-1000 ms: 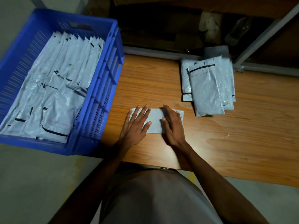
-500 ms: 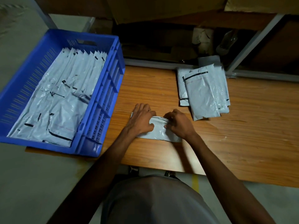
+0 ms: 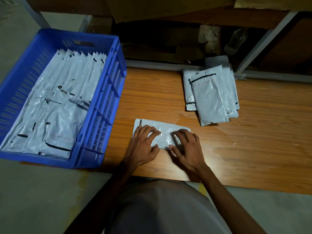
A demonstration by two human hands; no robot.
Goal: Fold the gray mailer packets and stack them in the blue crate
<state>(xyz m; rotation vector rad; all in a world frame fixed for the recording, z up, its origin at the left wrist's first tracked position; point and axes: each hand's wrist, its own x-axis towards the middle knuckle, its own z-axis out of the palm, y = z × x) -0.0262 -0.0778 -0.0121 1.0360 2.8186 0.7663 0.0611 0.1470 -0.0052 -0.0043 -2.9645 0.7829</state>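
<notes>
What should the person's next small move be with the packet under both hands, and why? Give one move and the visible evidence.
Probably lift the folded packet and carry it left into the blue crate. It lies flat on the wooden table, both the left hand and right hand pressing it with spread fingers, and the crate already holds folded packets.

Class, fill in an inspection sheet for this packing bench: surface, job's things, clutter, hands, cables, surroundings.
Surface: wooden table, glare patches.
Job's things: blue crate at left holds gray mailers; one folded mailer under the hands; unfolded pile at back right.
Clutter: nothing seen.
Hands: left hand and right hand press flat on the folded mailer.
Cables: nothing seen.
Surroundings: dim metal-framed shelf behind.
</notes>
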